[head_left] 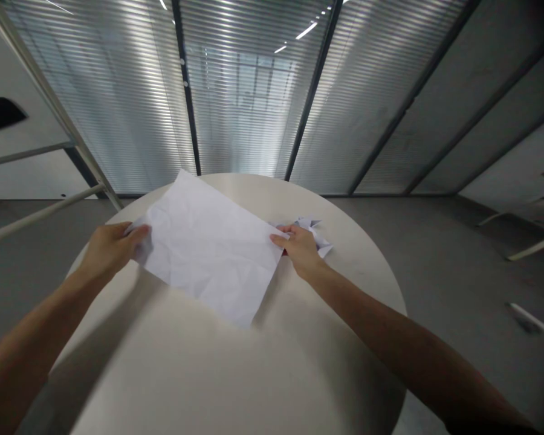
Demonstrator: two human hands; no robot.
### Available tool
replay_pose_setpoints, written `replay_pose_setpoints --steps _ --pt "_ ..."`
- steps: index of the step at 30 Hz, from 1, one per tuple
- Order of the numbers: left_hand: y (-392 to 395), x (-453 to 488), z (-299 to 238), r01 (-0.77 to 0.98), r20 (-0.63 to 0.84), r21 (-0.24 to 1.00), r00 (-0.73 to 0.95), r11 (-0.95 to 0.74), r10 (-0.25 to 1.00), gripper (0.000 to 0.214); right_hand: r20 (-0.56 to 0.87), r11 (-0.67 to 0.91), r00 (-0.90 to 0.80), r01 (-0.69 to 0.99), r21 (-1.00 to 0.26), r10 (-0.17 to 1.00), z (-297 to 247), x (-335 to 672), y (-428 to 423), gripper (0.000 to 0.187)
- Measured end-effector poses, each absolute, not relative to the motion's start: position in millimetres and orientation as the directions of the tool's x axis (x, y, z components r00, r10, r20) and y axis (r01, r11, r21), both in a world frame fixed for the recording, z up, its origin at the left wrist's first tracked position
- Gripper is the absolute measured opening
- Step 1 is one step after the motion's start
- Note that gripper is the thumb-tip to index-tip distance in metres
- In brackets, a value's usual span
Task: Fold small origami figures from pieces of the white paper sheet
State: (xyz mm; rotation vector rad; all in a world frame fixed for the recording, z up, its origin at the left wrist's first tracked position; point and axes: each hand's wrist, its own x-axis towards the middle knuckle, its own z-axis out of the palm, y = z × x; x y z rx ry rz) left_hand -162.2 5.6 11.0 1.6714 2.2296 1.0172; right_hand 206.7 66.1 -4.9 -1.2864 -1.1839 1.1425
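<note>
A creased white sheet of paper [208,241] is stretched between my two hands above the round table. My left hand [113,244] pinches its left corner, where the paper is bunched and crumpled. At the opposite corner, my right hand [301,248] grips the sheet between thumb and fingers. Just behind my right hand lies a crumpled piece of white paper [324,244] on the tabletop, partly hidden by that hand.
The round white table [185,374] fills the middle of the view. Beyond it stands a glass partition with blinds [249,109]. A pale metal frame [84,151] is at the left, and light-coloured legs [535,246] stand on the grey floor at the right.
</note>
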Motion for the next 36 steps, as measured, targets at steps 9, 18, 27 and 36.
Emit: replay_pose_setpoints --steps 9,18,27,36 --pt "-10.3 -123.8 9.8 0.904 0.230 -0.012 0.417 -0.426 0.879 0.052 0.190 0.323 -0.376 0.332 -0.886 0.907 -2.2 183.8 96.0 0.034" --pt "0.7 -117.2 -7.9 0.951 -0.103 0.135 0.295 -0.280 0.950 0.066 0.523 0.546 -0.176 0.401 -0.736 0.834 23.3 225.1 95.1 0.035" --pt "46.1 -116.8 -30.2 0.996 0.056 0.074 -0.052 0.048 0.997 0.074 0.480 0.377 -0.141 0.815 -0.440 0.866 20.5 328.3 75.5 0.029" --pt "50.8 -126.4 -25.4 0.984 0.286 0.175 -0.019 -0.032 0.958 0.067 0.369 0.355 -0.205 0.843 -0.405 0.907 -4.9 349.1 58.9 0.022"
